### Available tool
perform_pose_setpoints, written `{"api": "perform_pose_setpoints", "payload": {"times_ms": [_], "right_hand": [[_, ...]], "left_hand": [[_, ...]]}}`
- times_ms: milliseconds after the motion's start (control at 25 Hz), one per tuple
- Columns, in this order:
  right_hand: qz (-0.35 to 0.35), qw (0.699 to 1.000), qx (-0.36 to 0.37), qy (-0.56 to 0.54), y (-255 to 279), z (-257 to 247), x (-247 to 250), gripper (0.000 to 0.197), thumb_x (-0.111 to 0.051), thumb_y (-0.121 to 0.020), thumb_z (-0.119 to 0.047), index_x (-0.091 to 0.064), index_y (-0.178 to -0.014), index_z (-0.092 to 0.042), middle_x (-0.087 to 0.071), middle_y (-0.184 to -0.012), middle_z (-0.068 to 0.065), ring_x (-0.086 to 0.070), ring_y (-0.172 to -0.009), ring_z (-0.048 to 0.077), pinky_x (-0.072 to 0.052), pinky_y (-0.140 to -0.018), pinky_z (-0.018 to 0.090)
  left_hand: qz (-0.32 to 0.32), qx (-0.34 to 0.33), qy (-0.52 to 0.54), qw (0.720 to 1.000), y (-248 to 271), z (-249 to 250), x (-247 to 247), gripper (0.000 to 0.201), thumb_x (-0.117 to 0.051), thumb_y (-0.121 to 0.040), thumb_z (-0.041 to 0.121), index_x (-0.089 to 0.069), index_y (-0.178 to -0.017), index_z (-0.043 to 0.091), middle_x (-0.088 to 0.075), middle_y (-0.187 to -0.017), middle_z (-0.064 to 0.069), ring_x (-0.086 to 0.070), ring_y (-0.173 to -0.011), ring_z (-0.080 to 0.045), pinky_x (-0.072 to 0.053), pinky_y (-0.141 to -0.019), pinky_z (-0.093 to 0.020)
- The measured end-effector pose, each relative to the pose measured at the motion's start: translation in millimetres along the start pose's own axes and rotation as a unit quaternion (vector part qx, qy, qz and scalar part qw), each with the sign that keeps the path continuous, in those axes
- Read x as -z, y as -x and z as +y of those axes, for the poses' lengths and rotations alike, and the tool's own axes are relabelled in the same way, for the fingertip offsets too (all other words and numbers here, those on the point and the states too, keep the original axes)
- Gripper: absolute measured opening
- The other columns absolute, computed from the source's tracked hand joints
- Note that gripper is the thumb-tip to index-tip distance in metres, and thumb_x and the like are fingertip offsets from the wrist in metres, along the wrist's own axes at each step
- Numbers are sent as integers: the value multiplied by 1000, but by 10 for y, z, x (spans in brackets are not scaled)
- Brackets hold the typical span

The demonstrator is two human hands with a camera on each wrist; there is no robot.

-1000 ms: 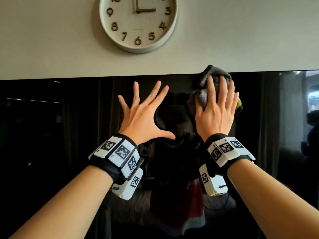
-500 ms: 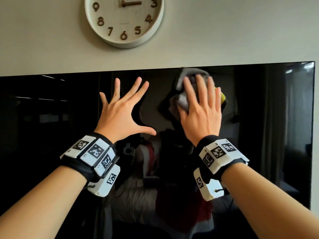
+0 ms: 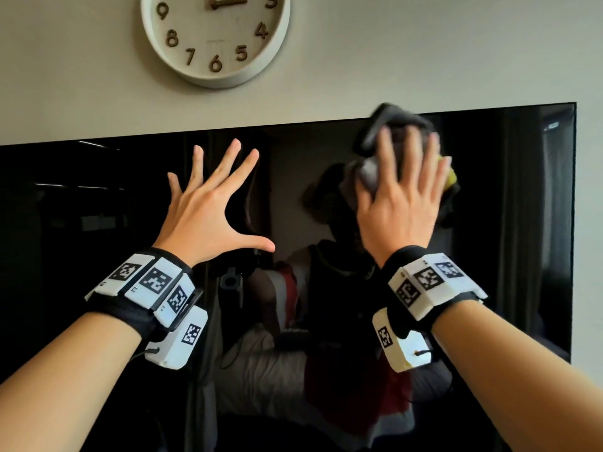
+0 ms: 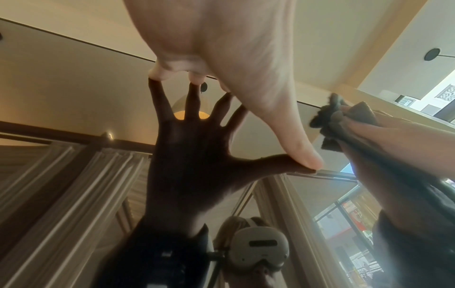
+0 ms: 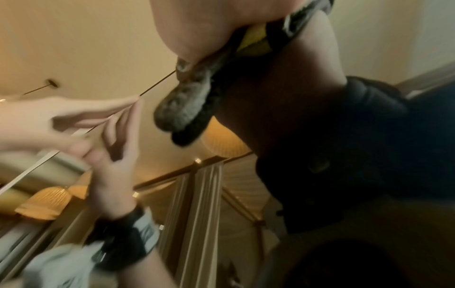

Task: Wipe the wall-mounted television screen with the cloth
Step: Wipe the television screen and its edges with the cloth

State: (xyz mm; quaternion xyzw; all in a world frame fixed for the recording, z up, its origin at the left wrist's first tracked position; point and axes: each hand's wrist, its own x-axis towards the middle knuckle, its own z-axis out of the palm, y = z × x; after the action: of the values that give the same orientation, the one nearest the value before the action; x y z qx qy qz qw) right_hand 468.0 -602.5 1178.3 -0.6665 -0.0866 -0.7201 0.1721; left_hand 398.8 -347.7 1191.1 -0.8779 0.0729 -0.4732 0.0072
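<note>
The black wall-mounted television screen point(image 3: 98, 256) fills the lower part of the head view and mirrors the room. My right hand point(image 3: 399, 197) presses a bunched grey cloth point(image 3: 368, 172) with a yellow patch flat against the glass near the top edge, fingers straight over it. The cloth point(image 5: 182, 109) bulges out from under my palm in the right wrist view. My left hand point(image 3: 208, 203) is spread wide, with its fingertips point(image 4: 157, 75) and thumb touching the screen point(image 4: 61, 81) to the left of the cloth point(image 4: 339, 118).
A round white wall clock point(image 3: 215, 37) hangs on the beige wall just above the screen's top edge. The television's right edge point(image 3: 573, 223) lies right of my right hand, with bare wall beyond it.
My right hand has slid the cloth rightward and up along the screen's top edge, now blurred with motion. My left hand stays spread on the glass, and the head view has shifted.
</note>
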Motion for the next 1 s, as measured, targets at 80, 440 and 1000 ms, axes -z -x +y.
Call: {"api": "perform_pose_setpoints", "payload": {"times_ms": [80,440,1000], "right_hand": [[-21,995,99,-10,100,-71,-28,55,-44,-94,-40,-37,-146,-23,-33,-152,12,-21,-143,38,-14,-117,54],[-27,995,91,-8,68,305,122,55,-42,-96,-39,-33,-148,-25,-30,-153,12,-17,-144,35,-11,-119,51],[12,998,-62,6,-118,1052,328,54,-35,-99,-43,-29,-149,-25,-26,-156,9,-16,-145,31,-12,-119,51]], "left_hand": [[-6,6,2,1000,-3,17,10,134,-61,-44,90,5,-153,50,12,-163,20,11,-151,-36,-8,-112,-73],[10,30,33,999,-38,726,86,138,-70,-44,85,5,-153,48,5,-166,-3,4,-149,-46,-14,-114,-70],[9,-26,-15,1000,-282,1542,-223,135,-57,-45,93,6,-154,45,15,-165,5,11,-147,-49,-9,-108,-76]]}}
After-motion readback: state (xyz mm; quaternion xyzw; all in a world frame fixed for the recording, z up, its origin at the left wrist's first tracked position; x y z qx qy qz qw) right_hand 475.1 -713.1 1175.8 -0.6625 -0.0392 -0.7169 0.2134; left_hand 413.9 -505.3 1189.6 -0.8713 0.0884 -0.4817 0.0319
